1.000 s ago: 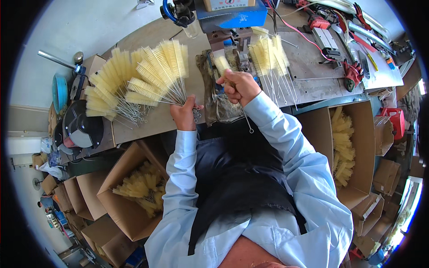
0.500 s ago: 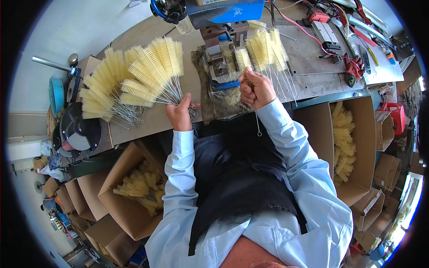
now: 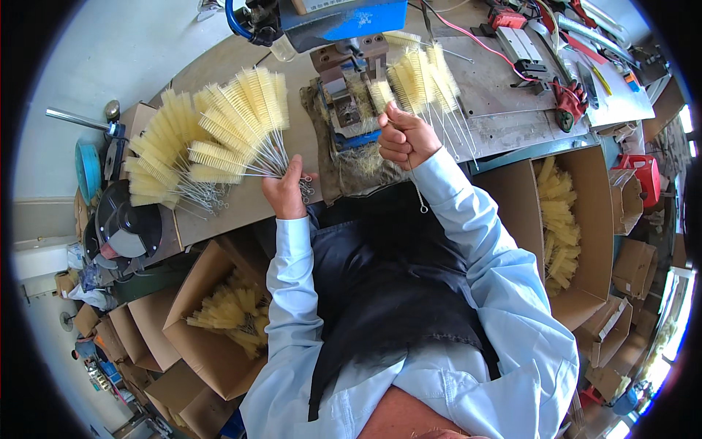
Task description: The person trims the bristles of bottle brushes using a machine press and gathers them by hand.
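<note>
My left hand point(image 3: 287, 194) is closed round the wire handles of a fanned bundle of cream-bristled bottle brushes point(image 3: 245, 110) at the bench's front edge. Their looped ends stick out past my fingers. In my right hand point(image 3: 411, 140), closed, is a single bottle brush point(image 3: 381, 95); its bristle head points up and away, and its looped wire end hangs below my fist. Just beyond and left of that fist stands a metal fixture point(image 3: 344, 106) with blue edges and bristle scraps about it. More brushes point(image 3: 424, 77) lie on the bench right of the fixture.
Another brush pile point(image 3: 157, 150) lies left of my bundle, near a black round-cased machine point(image 3: 126, 223). Brush-filled cardboard boxes stand below the bench, one at left point(image 3: 194, 322) and one at right point(image 3: 596, 234). A blue machine head point(image 3: 344, 25) overhangs the fixture. Red-and-black gloves point(image 3: 569, 104) lie at right.
The bench and both hands appear slightly farther left in the picture. The wire handle of the brush in my right hand tilts a little more. Both hands keep their hold.
</note>
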A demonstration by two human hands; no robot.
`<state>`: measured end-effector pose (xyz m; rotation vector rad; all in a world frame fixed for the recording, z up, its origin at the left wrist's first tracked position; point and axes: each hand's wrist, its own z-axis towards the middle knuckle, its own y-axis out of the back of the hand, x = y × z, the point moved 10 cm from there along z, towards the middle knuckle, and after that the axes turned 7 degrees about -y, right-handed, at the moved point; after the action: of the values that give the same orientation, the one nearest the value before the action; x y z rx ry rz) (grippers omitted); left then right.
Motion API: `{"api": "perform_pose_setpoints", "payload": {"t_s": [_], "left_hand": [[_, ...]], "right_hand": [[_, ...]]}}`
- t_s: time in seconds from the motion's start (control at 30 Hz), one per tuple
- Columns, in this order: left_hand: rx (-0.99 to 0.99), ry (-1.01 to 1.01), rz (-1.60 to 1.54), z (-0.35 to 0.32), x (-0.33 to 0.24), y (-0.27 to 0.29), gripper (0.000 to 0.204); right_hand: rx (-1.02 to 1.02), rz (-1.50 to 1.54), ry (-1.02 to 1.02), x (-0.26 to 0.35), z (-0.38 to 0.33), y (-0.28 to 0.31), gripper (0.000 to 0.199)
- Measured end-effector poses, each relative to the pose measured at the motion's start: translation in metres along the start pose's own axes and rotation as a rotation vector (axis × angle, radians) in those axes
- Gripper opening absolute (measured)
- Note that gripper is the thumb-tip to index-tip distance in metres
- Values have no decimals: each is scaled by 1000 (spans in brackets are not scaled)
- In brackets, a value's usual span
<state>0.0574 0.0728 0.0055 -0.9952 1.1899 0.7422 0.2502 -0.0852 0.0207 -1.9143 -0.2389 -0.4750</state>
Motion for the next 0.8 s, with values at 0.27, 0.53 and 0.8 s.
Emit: {"api": "perform_pose_setpoints", "payload": {"t_s": [0.27, 0.53, 0.8], "left_hand": [[-16, -49, 48, -2, -13, -4, 28], [-26, 20, -54, 0, -3, 4, 29], [65, 64, -157, 2, -2, 4, 16]], "right_hand": [[302, 321, -31, -11, 10, -9, 39], [90, 78, -34, 0, 3, 0, 39], [-377, -434, 182, 47, -30, 38, 41]]}}
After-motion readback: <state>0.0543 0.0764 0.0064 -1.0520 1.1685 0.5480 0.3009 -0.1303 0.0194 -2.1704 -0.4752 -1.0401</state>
